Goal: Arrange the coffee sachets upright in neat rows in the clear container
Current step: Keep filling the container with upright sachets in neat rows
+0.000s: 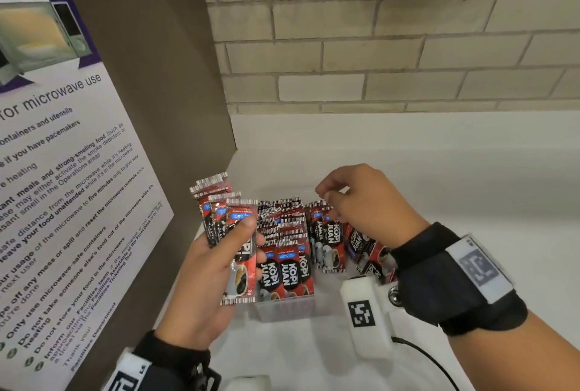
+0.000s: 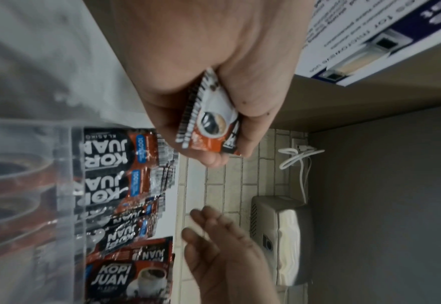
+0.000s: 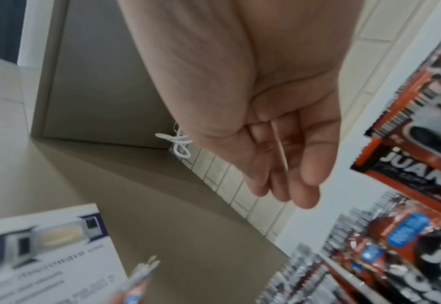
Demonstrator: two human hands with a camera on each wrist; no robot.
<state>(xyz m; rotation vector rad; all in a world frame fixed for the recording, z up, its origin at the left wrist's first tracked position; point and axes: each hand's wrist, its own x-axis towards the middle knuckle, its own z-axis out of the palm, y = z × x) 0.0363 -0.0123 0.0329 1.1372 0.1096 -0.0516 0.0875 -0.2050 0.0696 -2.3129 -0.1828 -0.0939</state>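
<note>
My left hand (image 1: pixel 238 233) grips a fanned bunch of several red-and-black coffee sachets (image 1: pixel 219 214), held upright just left of the clear container (image 1: pixel 282 310); the left wrist view shows the held sachets (image 2: pixel 209 121) pinched between thumb and fingers. Inside the container, sachets (image 1: pixel 287 274) stand upright in rows at the left and front. More sachets (image 1: pixel 329 243) lean at the right side. My right hand (image 1: pixel 329 199) hovers over the container's back right with fingers loosely bent and nothing in it. From the right wrist, its fingers (image 3: pixel 287 185) show up relaxed and empty.
A brown side panel with a microwave-use poster (image 1: pixel 62 171) stands close on the left. A brick-tile wall (image 1: pixel 376 45) runs behind the white counter (image 1: pixel 439 171). A metal dispenser (image 2: pixel 279 240) and a white cable (image 2: pixel 297 156) hang on the wall.
</note>
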